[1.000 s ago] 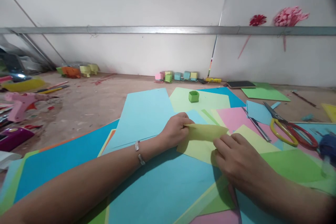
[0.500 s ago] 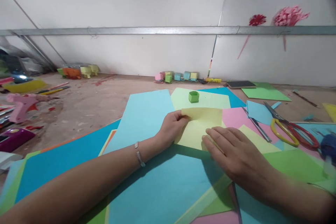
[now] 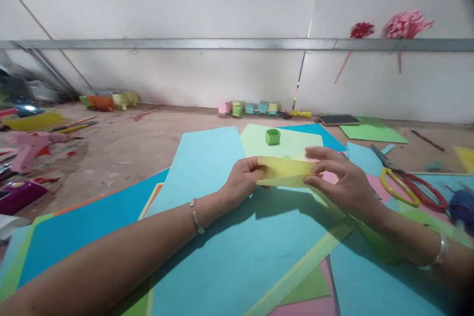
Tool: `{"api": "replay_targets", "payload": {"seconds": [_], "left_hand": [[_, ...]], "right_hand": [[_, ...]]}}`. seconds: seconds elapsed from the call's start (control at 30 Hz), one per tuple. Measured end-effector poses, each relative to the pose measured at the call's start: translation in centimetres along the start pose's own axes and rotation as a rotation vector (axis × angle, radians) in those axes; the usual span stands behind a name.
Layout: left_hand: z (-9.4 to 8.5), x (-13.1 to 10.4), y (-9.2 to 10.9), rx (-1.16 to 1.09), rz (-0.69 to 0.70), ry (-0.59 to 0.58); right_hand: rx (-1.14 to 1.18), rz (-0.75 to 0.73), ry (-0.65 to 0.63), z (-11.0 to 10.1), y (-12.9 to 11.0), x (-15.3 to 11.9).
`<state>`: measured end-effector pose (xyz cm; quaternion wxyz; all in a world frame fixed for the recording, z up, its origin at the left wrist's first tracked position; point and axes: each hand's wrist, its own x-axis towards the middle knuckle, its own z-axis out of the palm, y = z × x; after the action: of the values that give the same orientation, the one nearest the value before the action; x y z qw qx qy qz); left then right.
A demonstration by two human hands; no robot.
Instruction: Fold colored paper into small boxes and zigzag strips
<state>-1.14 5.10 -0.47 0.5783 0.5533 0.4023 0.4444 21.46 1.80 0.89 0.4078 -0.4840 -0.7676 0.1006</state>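
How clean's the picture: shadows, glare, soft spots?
Head view, centre: shadows below the left hand and right hand darken light-blue paper; head view, left: bright glare spot, soft-looking pink glue gun; head view, upper right: dark corner.

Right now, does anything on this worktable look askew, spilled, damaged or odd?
No obvious damage stands out. The flat coloured paper sheets overlap at uneven angles, so they look askew. Reddish marks on the brown tabletop near the white wall also look odd, possibly smears or scraps. The rectangular yellow paper in both hands shows no visible tear.

Scissors point(image 3: 403, 175) right of held paper point(image 3: 283, 172), box point(image 3: 273, 138) behind
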Motion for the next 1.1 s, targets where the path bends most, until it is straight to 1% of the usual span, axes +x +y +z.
{"api": "replay_targets", "payload": {"seconds": [0.07,0.1,0.17,0.23,0.3,0.4,0.47,0.53,0.63,0.73,0.8,0.93,1.1], "left_hand": [[-0.08,-0.04,-0.11,-0.003,0.009,-0.04],[-0.17,-0.06,-0.24,-0.011,0.02,-0.057],[-0.45,-0.09,-0.55,-0.04,0.064,-0.065],[-0.76,-0.16,-0.75,-0.054,0.146,-0.024],[-0.94,-0.27,-0.73,0.03,0.241,0.031],[-0.82,-0.42,-0.43,0.293,0.317,0.1],[-0.6,-0.42,-0.32,0.414,0.318,0.13],[-0.43,-0.32,-0.38,0.466,0.322,0.149],[-0.38,-0.15,-0.63,0.483,0.318,0.155],[-0.48,-0.06,-0.84,0.478,0.323,0.156],[-0.54,-0.03,-0.92,0.483,0.327,0.155],[-0.55,0.04,-0.98,0.514,0.316,0.155],[-0.25,-0.21,-0.28,0.538,0.256,0.137]], "right_hand": [[0.057,0.135,-0.023,0.05,-0.1,-0.01],[0.067,0.176,-0.023,0.08,-0.19,-0.02],[0.063,0.204,-0.014,0.13,-0.33,-0.03],[0.046,0.204,-0.023,0.17,-0.38,0.02],[0.027,0.204,-0.036,0.2,-0.37,0.09],[0.003,0.2,-0.044,0.22,-0.34,0.16],[-0.002,0.201,-0.052,0.23,-0.33,0.15],[0.002,0.197,-0.061,0.25,-0.32,0.12],[0.0,0.188,-0.049,0.33,-0.2,0.06],[-0.033,0.218,-0.017,0.44,0.01,0.03],[-0.052,0.216,-0.027,0.49,0.17,0.04],[-0.052,0.114,-0.067,0.53,0.42,0.14],[-0.065,0.024,-0.023,0.33,0.09,0.26]]}}
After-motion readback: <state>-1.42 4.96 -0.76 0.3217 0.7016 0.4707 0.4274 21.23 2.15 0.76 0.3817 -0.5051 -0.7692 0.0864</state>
